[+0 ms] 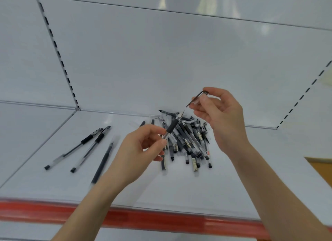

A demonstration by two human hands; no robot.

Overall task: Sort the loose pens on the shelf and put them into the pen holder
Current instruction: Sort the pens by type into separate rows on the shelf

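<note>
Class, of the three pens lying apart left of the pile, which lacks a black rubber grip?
The rightmost pen, slim and dark; the other two have black grips.

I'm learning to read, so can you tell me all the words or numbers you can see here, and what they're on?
No text here can be read.
Cream stickers on some pens in the pile: print too small and blurred.
Red shelf strip: no writing shows.
Pen in the left hand, cap in the right hand: no writing shows.
</note>
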